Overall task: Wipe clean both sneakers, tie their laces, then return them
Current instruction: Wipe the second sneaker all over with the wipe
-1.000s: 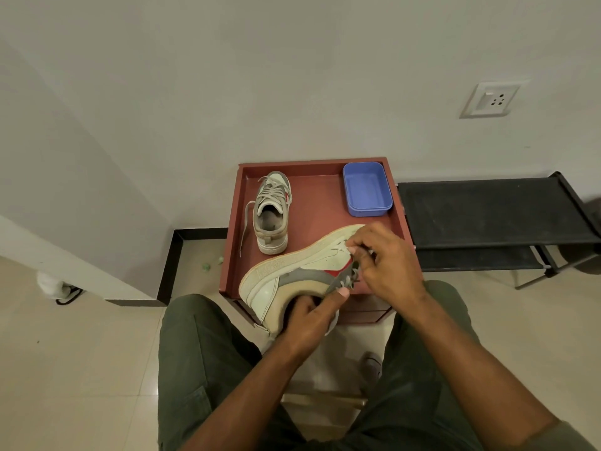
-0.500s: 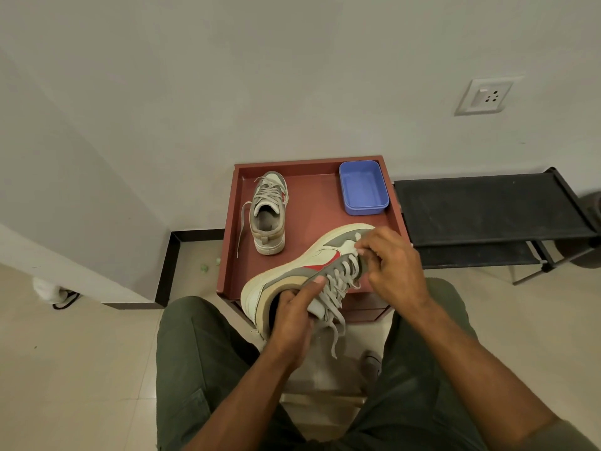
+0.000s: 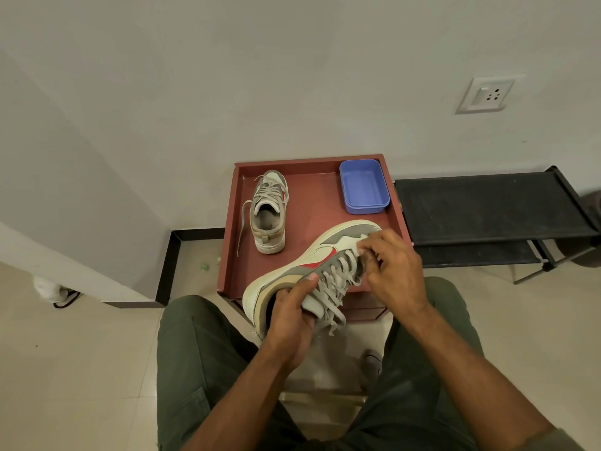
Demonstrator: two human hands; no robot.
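Note:
A white and grey sneaker (image 3: pixel 312 255) with a red side mark is held tilted over the front edge of the red-brown tray table (image 3: pixel 310 164). My left hand (image 3: pixel 292 317) grips it at the heel opening, thumb along the collar. My right hand (image 3: pixel 393 265) pinches the lace (image 3: pixel 335 288) near the toe end of the lacing. Loose lace ends hang down below the tongue. The second sneaker (image 3: pixel 268 211) stands on the tray's left side, heel toward me, one lace trailing over the left rim.
A blue plastic tub (image 3: pixel 364 187) sits at the tray's back right corner. A black shoe rack (image 3: pixel 487 206) stands to the right against the wall. My knees in green trousers flank a small stool below. A wall socket (image 3: pixel 486 94) is at upper right.
The held sneaker has rolled from lying on its side to laces facing up. My right hand has shifted toward the toe end of the lacing; my left thumb now lies along the collar.

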